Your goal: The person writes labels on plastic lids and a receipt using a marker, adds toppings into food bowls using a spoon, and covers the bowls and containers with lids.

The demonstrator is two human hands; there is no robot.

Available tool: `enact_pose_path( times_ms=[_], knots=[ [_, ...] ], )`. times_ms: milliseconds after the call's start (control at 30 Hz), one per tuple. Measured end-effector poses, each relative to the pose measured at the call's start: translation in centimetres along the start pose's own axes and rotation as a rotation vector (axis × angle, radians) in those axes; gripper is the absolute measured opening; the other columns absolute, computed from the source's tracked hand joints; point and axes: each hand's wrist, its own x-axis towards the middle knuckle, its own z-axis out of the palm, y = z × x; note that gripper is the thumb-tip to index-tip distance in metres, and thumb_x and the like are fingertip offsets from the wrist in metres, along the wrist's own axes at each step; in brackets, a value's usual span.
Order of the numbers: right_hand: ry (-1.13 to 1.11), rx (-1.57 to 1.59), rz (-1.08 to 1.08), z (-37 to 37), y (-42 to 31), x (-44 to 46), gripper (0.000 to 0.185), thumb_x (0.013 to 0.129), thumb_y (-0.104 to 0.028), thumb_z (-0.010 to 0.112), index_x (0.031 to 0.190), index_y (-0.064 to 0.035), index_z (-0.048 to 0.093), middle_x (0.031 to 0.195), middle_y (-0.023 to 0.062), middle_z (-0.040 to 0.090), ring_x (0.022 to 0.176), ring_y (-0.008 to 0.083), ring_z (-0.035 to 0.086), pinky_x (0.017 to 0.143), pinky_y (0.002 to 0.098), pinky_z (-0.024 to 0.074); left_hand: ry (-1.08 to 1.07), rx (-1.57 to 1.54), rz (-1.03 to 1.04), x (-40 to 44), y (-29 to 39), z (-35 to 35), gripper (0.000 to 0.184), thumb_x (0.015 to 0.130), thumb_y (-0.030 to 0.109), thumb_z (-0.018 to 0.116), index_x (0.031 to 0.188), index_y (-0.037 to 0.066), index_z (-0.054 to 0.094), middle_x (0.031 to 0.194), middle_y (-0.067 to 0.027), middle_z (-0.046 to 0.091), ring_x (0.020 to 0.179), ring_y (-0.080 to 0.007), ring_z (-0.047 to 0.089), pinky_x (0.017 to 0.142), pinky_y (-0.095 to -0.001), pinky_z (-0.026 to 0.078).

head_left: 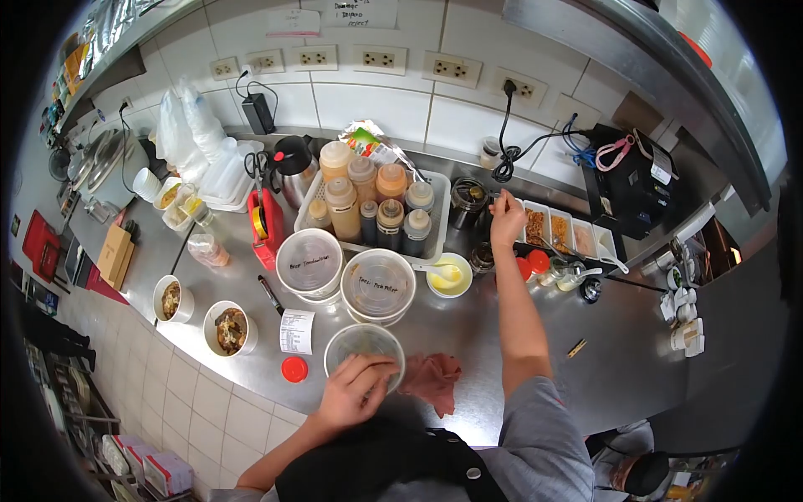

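Observation:
My left hand (pixel 361 391) is over the mouth of a round translucent tub (pixel 338 341) at the counter's front, its fingers bent and pressed together. Whatever is between those fingertips is hidden. My right hand (pixel 507 219) reaches far across the counter, fingers closed in a pinch beside the long topping tray (pixel 604 243); what they hold is too small to make out. Next to that hand stands a dark-topped glass jar (pixel 468 201). Two lidded white tubs, one (pixel 309 261) left and another (pixel 378 287) right, sit behind the translucent tub. A reddish cloth (pixel 432 382) lies to its right.
Squeeze bottles (pixel 341 209) crowd a white basket (pixel 437 180). A bowl of yellow liquid (pixel 452 276) stands right of the tubs. Two filled paper bowls, one (pixel 229 329) nearer and one (pixel 173 299) farther left, a receipt (pixel 296 331) and a red lid (pixel 294 369) lie leftward. A shelf (pixel 652 50) overhangs.

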Motion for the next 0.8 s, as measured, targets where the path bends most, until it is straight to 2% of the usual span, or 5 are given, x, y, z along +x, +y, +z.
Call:
enact_pose_path(
  times_ms=[133, 267, 333, 467, 800],
  knots=[
    [-0.019, 0.047, 0.093, 0.7, 1.2, -0.1, 0.024, 0.094, -0.012, 0.056, 0.100, 0.0079, 0.069, 0.078, 0.0148, 0.068, 0.055, 0.0142, 0.064, 0.050, 0.0264, 0.0518, -0.002, -0.007, -0.006, 0.1, -0.1, 0.0, 0.023, 0.079, -0.001, 0.063, 0.100, 0.006, 0.067, 0.102, -0.0070, 0.065, 0.083, -0.0257, 0.062, 0.074, -0.0352, 0.051],
    [0.105, 0.334, 0.338, 0.5, 2.4, 0.4, 0.021, 0.094, -0.010, 0.057, 0.096, 0.0085, 0.068, 0.073, 0.0114, 0.067, 0.054, 0.0133, 0.063, 0.050, 0.0237, 0.0523, 0.010, -0.005, -0.009, 0.0, -0.3, -0.3, 0.023, 0.079, -0.001, 0.063, 0.100, 0.006, 0.067, 0.102, -0.0068, 0.065, 0.083, -0.0255, 0.062, 0.074, -0.0353, 0.051],
    [0.220, 0.513, 0.587, 0.2, 2.6, 0.8, 0.019, 0.093, -0.008, 0.057, 0.093, 0.0087, 0.066, 0.072, 0.0113, 0.067, 0.054, 0.0134, 0.062, 0.049, 0.0231, 0.0521, 0.023, 0.009, 0.009, 0.0, -0.4, -0.4, 0.023, 0.079, -0.002, 0.063, 0.100, 0.006, 0.067, 0.102, -0.0066, 0.065, 0.083, -0.0256, 0.062, 0.074, -0.0352, 0.052],
    [0.244, 0.612, 0.708, -0.3, 3.1, 0.8, 0.017, 0.092, -0.005, 0.054, 0.093, 0.0084, 0.065, 0.069, 0.0112, 0.067, 0.054, 0.0137, 0.063, 0.049, 0.0226, 0.0514, 0.025, 0.002, 0.021, -0.1, -0.4, -0.6, 0.024, 0.079, -0.002, 0.063, 0.101, 0.006, 0.067, 0.102, -0.0064, 0.065, 0.082, -0.0253, 0.062, 0.074, -0.0347, 0.052],
    [0.174, 0.629, 0.606, 0.2, 0.4, 0.5, 0.017, 0.092, -0.009, 0.057, 0.089, 0.0049, 0.067, 0.070, 0.0108, 0.067, 0.054, 0.0139, 0.064, 0.048, 0.0231, 0.0516, 0.026, 0.011, 0.035, -1.3, -0.9, -1.4, 0.025, 0.078, -0.001, 0.064, 0.102, 0.006, 0.066, 0.103, -0.0061, 0.064, 0.082, -0.0256, 0.060, 0.074, -0.0348, 0.051]
  ],
)
